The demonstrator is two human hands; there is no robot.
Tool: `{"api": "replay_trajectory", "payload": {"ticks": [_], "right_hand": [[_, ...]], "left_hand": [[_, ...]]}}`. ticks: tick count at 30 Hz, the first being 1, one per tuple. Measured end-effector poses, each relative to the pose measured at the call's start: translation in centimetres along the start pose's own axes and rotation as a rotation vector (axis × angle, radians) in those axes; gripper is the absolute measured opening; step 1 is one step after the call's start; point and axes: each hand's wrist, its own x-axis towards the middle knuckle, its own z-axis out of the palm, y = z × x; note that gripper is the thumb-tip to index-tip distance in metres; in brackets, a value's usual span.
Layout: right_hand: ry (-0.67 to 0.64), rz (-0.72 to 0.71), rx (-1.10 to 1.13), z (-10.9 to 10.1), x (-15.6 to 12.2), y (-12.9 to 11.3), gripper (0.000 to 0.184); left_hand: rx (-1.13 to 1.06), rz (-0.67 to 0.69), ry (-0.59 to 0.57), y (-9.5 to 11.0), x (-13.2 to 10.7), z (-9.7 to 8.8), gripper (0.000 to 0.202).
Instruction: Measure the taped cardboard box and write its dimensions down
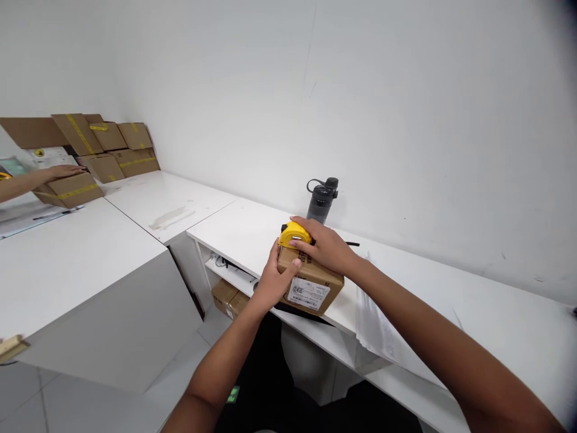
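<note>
In the head view a small brown cardboard box with a white printed label is tilted at the front edge of the white shelf top. My left hand grips the box's left side, thumb on its upper face. A yellow tape measure rests against the far top edge of the box. My right hand is closed around the tape measure from the right. Whether any blade is pulled out is hidden by my hands.
Behind my hands a dark water bottle stands by the wall. White sheets lie on the right. Far left, another person's hand rests on a carton, beside stacked cardboard boxes. More boxes sit below the shelf.
</note>
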Motion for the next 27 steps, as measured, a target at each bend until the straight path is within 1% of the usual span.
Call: {"api": "replay_trajectory", "payload": {"ticks": [3,5,8,11,14,16,19,22,25,27], "right_hand": [[-0.037,0.004,-0.098,-1.0,-0.7,-0.3,0.051],[-0.04,0.028,-0.142,-2.1,-2.0,0.0,0.051],[-0.026,0.102,-0.166,-4.0,-5.5,1.0,0.052],[0.023,0.233,-0.194,-5.5,-9.8,1.9,0.055],[0.07,0.31,-0.212,-6.1,-12.9,2.1,0.058],[0.087,0.324,-0.204,-6.1,-14.0,2.0,0.059],[0.11,0.333,-0.175,-5.9,-14.2,1.9,0.06],[0.163,0.348,-0.135,-5.8,-13.4,1.7,0.06],[0.212,0.346,-0.087,-5.1,-11.3,1.1,0.058],[0.215,0.291,-0.063,-4.0,-9.1,0.6,0.055]], "left_hand": [[0.053,0.007,0.032,-0.4,0.4,0.1,0.063],[0.097,0.016,0.047,-0.6,0.6,0.0,0.059],[0.124,0.03,0.023,-0.7,0.9,-0.3,0.057],[0.113,0.034,-0.024,-0.8,1.2,-0.4,0.055],[0.128,0.054,-0.034,-0.7,1.5,-0.5,0.055],[0.177,0.061,-0.05,-0.6,1.7,-0.7,0.055],[0.272,0.049,-0.062,-0.4,1.9,-1.0,0.056],[0.311,0.037,-0.058,-0.3,2.0,-1.2,0.054],[0.297,0.039,-0.047,-0.4,1.9,-0.7,0.053],[0.272,0.047,-0.016,-0.4,1.8,-0.1,0.052]]}}
